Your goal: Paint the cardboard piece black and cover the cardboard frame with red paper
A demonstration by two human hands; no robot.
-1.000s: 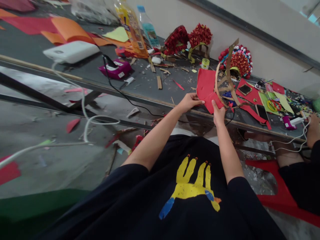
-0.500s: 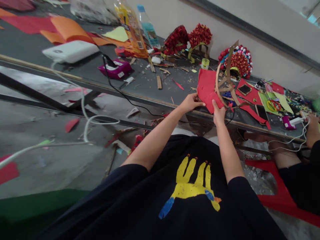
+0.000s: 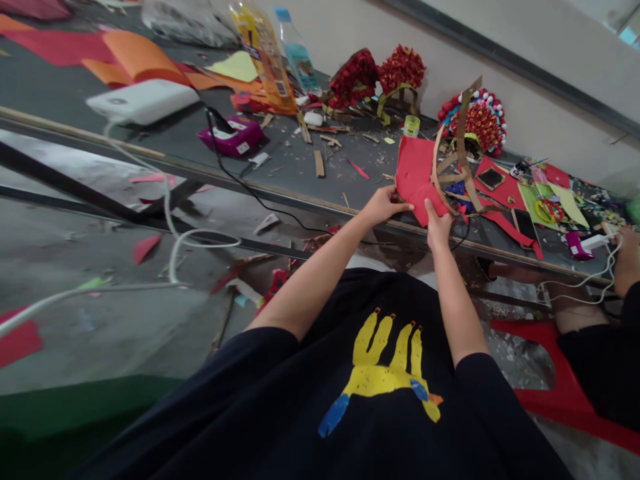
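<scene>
A red paper-covered piece [image 3: 416, 163] with bent brown cardboard strips [image 3: 466, 133] attached at its right side is between my hands, over the table's front edge. My left hand [image 3: 385, 203] grips its lower left edge, thumb stretched along the bottom and fingers partly hidden behind. My right hand [image 3: 438, 227] pinches the lower right part, thumb on the red face, the other fingers hidden behind it. The strips arch up and away from the red face. Behind them stands a round headpiece [image 3: 483, 123] with red, white and blue trim.
Scraps litter the dark table [image 3: 290, 175]. Two bottles, one orange [image 3: 265, 60] and one blue-capped [image 3: 299, 57], stand near the wall beside red decorated pieces [image 3: 401, 70]. A purple box [image 3: 233, 137] and white power bank [image 3: 143, 101] trail cables. Another person's hand [image 3: 627, 260] is at far right.
Almost nothing differs. The view has shifted very slightly, and both hands keep the same hold on the red piece.
</scene>
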